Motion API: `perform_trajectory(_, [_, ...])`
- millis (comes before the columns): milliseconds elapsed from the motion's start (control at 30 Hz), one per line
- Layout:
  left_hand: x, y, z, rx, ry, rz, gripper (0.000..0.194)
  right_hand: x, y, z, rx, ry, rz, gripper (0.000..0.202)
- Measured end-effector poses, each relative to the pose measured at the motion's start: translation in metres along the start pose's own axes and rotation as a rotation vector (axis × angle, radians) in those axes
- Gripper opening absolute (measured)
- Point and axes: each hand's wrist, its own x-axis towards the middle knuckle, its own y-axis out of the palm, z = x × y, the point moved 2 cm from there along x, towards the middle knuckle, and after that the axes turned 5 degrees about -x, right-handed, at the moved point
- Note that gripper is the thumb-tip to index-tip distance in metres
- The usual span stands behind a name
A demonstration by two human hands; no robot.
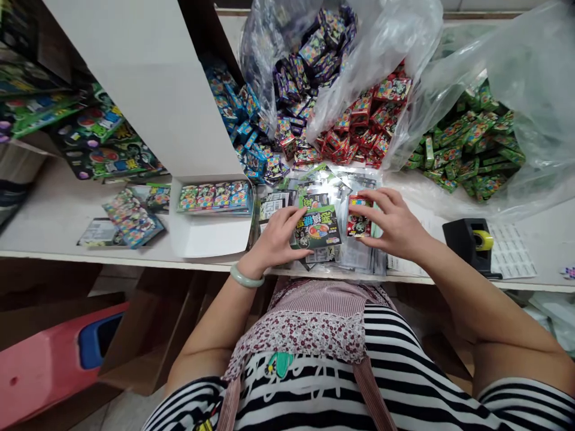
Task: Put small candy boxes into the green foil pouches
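Observation:
My left hand [281, 236] grips the left side of a flat black-and-green printed packet [318, 226], thumb at the lower edge and fingers at the upper. My right hand [395, 224] has its fingers and thumb around a small red printed box [358, 222], just right of the packet. Under both hands lie clear plastic sleeves [354, 254] and more printed cards. To the left, a white carton [215, 236] with its lid raised holds rows of small boxes [213, 197] in several colours.
Plastic bags along the back hold purple boxes [314, 54], red boxes [359, 129] and green boxes [471, 140]. Blue boxes [245, 131] lie behind the carton. A tape dispenser [469, 242] and a label sheet [512, 251] are at right; a wrapped box bundle [135, 218] sits at left.

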Motion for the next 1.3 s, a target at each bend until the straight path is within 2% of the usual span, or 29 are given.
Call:
perform_trajectory(100, [0.002,0.001,-0.003,-0.008,0.045,0.011,0.099,0.002,0.006,0.013,-0.047,-0.09,0.084,0.056])
perform_trajectory(267, [0.0,0.004,-0.006,-0.032,0.048,0.031,0.098,0.001,0.019,0.018,0.013,-0.189,0.129,0.058])
perform_trajectory(400, [-0.001,0.009,-0.008,-0.073,0.053,0.027,0.101,0.005,0.026,0.019,0.116,-0.174,0.078,0.081])
perform_trajectory(467, [-0.003,0.01,-0.007,-0.073,0.038,0.005,0.102,0.006,0.029,0.02,0.171,-0.149,0.016,0.086])
perform_trajectory(567, [-0.003,0.01,-0.005,-0.067,-0.014,-0.046,0.101,0.005,0.036,0.021,0.182,-0.069,-0.078,0.077])
perform_trajectory(700, [0.0,0.011,-0.007,-0.13,0.001,-0.04,0.106,0.003,0.049,0.025,0.195,-0.055,-0.08,0.057])
perform_trajectory(767, [0.001,0.011,-0.007,-0.151,-0.005,-0.049,0.108,0.007,0.049,0.02,0.256,-0.018,-0.123,0.049])
perform_trajectory(833, [-0.001,0.008,-0.006,-0.145,-0.041,-0.084,0.108,0.018,0.044,0.008,0.357,0.087,-0.181,0.04])
perform_trajectory(900, [-0.005,0.005,-0.003,-0.13,-0.07,-0.113,0.107,0.04,0.039,-0.008,0.454,0.204,-0.226,0.031])
perform_trajectory(967, [-0.009,0.004,-0.001,-0.13,-0.075,-0.131,0.109,0.078,0.037,-0.022,0.51,0.273,-0.247,0.026])
perform_trajectory(1067, [-0.011,0.009,0.001,-0.171,-0.048,-0.14,0.111,0.164,0.049,-0.035,0.504,0.279,-0.217,0.031])
perform_trajectory(1200, [-0.011,0.017,0.002,-0.222,-0.037,-0.167,0.115,0.288,0.079,-0.044,0.277,0.287,-0.105,0.034])
perform_trajectory(1233, [-0.011,0.019,0.001,-0.23,-0.041,-0.159,0.118,0.311,0.084,-0.042,0.252,0.269,-0.087,0.034])
perform_trajectory(1300, [-0.012,0.02,-0.001,-0.255,-0.051,-0.114,0.12,0.339,0.092,-0.034,0.237,0.193,-0.068,0.035])
